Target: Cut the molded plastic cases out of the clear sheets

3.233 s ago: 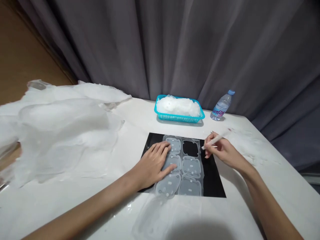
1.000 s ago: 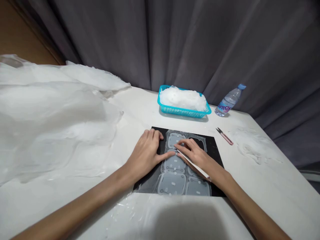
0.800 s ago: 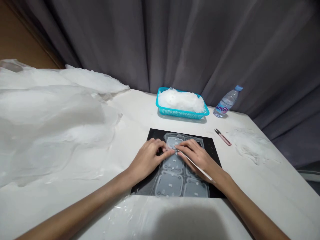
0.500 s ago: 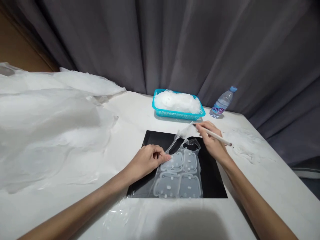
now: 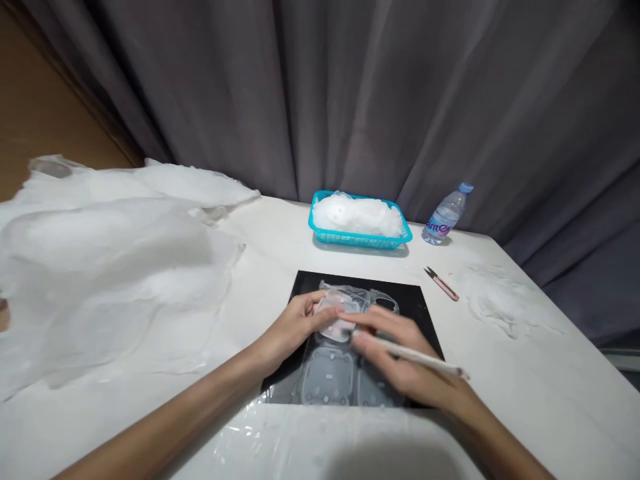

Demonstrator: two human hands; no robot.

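Currently: the sheet's [image 5: 357, 298] upper-right cell [image 5: 384, 305] is out, the lower cells [image 5: 327, 377] are intact; left hand [image 5: 295, 323] fingers touch the upper-left cell [image 5: 334, 321], grip unclear; right hand [image 5: 400, 370] fingers clasp a white stick [image 5: 425, 360].

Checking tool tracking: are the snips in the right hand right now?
No, the snips lie on the white table to the right of the black mat, while the right hand holds a white stick.

On the table [image 5: 550, 393], the moulded sheet [image 5: 327, 373] lies on the mat [image 5: 303, 283]. Behind the mat stands the basket [image 5: 360, 241], with the water bottle [image 5: 445, 215] behind-right. Snips [image 5: 441, 283] lie right of the mat, scraps [image 5: 495, 303] farther right, and heaped film [image 5: 110, 267] to the left.
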